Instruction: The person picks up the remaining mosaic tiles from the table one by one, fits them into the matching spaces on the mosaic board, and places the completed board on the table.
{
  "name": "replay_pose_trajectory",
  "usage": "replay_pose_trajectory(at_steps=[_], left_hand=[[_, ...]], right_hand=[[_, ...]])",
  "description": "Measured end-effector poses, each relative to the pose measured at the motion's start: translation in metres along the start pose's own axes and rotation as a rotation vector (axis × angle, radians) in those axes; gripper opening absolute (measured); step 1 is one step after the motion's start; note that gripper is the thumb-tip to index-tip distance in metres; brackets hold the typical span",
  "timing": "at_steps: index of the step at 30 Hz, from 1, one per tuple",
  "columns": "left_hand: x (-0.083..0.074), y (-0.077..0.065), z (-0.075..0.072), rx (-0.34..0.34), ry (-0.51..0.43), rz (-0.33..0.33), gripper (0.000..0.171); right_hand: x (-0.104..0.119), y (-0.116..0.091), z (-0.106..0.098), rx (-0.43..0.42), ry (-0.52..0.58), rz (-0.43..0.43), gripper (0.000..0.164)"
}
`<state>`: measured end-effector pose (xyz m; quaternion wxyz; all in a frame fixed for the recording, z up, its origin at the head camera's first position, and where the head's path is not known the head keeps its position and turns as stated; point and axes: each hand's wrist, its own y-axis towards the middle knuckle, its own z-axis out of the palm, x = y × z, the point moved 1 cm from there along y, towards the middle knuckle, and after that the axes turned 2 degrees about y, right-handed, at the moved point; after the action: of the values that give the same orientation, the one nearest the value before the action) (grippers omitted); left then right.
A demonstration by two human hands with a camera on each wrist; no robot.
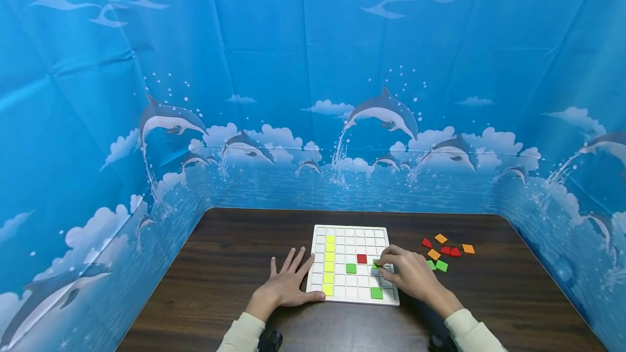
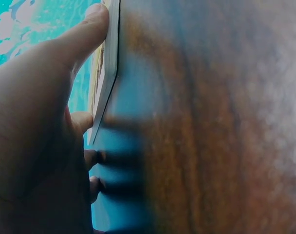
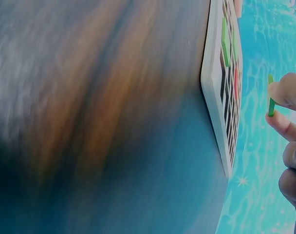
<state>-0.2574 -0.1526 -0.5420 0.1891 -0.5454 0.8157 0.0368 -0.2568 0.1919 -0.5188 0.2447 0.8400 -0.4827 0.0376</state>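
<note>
A white grid board lies on the dark wooden table. A column of yellow tiles fills its left part; a red tile and two green tiles sit in other cells. My left hand lies flat on the table, fingers spread, its thumb pressing the board's edge. My right hand hovers over the board's right side and pinches a green tile between thumb and fingers; that green tile shows edge-on in the right wrist view, a little above the board.
Loose orange, red and green tiles lie scattered on the table to the right of the board. A blue dolphin-print backdrop walls in the table on three sides.
</note>
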Motion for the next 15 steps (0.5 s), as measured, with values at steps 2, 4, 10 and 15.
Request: replay_pose_trajectory(at_steps=[2, 4, 10, 15], left_hand=[[0.0, 0.0, 0.0, 0.002, -0.001, -0.003, 0.113], [0.002, 0.0, 0.001, 0.0, -0.001, -0.002, 0.113], [0.004, 0.003, 0.004, 0.01, 0.013, -0.024, 0.112], [0.0, 0.001, -0.001, 0.027, 0.015, -0.025, 0.111]], right_hand=[[0.004, 0.001, 0.001, 0.01, 0.007, -0.008, 0.014], [0.008, 0.002, 0.003, 0.022, 0.019, -0.013, 0.013], [0.02, 0.005, 0.009, 0.047, 0.033, -0.018, 0.011], [0.028, 0.008, 0.016, 0.041, 0.05, -0.045, 0.01]])
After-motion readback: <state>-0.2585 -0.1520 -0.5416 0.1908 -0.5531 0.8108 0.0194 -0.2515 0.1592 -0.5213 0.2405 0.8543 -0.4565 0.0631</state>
